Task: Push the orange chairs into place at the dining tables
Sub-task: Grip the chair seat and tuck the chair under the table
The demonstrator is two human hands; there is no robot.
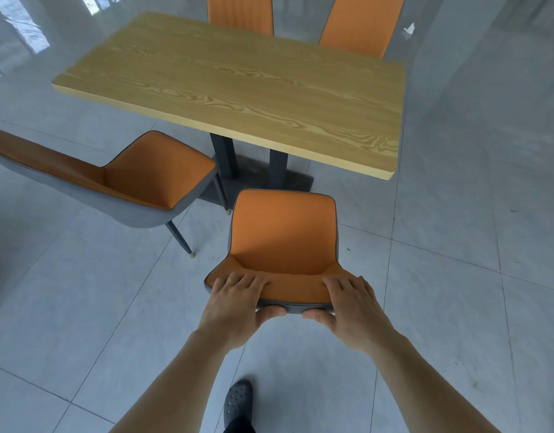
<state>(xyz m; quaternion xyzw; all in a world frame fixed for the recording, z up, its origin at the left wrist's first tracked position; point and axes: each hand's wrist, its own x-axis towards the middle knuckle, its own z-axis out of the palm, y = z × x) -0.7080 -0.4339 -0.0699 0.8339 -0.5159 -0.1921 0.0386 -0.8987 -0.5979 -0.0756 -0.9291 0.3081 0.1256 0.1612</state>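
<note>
An orange chair [283, 232] with a grey shell stands just in front of me, its seat facing the wooden dining table [238, 85] and short of its near edge. My left hand [235, 303] and my right hand [352, 304] both grip the top of its backrest, fingers over the orange side and thumbs on the grey back. A second orange chair [138, 176] stands to the left, turned at an angle away from the table. Two more orange chairs [239, 14] [361, 25] are tucked in at the table's far side.
The table rests on two dark legs [222, 156] over a dark base plate. Grey floor tiles [456, 276] spread all around. My dark shoe [238, 401] is on the floor below my arms. A small white scrap [409, 28] lies on the floor at the far right.
</note>
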